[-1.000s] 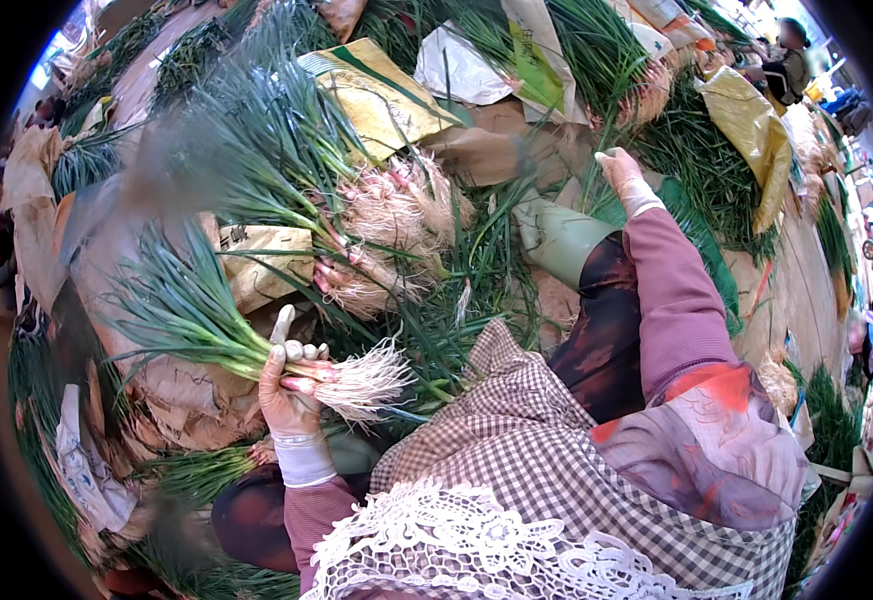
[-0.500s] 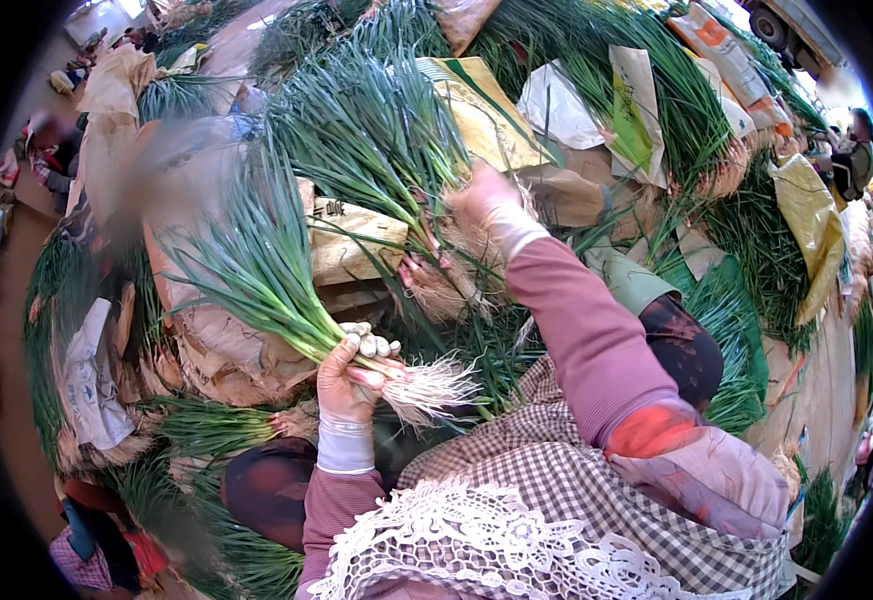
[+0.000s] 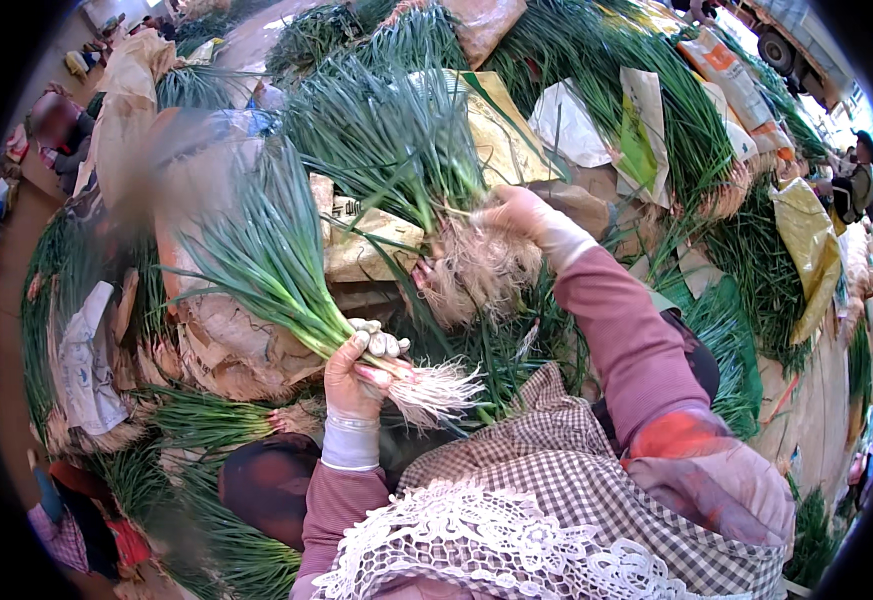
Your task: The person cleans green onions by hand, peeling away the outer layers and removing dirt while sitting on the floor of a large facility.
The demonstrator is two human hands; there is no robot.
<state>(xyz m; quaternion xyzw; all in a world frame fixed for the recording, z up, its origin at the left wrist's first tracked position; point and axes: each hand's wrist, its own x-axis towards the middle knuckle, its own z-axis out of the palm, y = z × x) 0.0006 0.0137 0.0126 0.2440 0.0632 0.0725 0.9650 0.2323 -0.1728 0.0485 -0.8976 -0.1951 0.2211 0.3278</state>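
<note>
Heaps of green onions (image 3: 391,150) spread around the person, with paper and plastic sacks lying among them. Brown floor (image 3: 18,320) shows at the far left, and a tan sheet (image 3: 824,410) lies along the right. 1 seated person (image 3: 74,150) is near the left rim and another person, in a dark cap (image 3: 864,147), is near the right; a vehicle (image 3: 806,60) with a dark wheel stands at the upper right. Checked cloth (image 3: 536,450) and white lace (image 3: 476,535) cover the person's lap.

Over the near edge of the heap, the left hand (image 3: 352,388) holds 1 bunch of onions (image 3: 308,300), its white-tipped fingers (image 3: 388,345) closed round the pale stem bases. The bunch's long axis slants: leaves point up and left, away from the body, and roots point down and right, toward the lap.

The right hand (image 3: 518,213) is at the root end of the heaped onions, fingers bent; whether they grip any stem cannot be told.

Dark printed characters mark a tan sack (image 3: 376,250), and faint bluish print shows on a white sack (image 3: 91,375).
</note>
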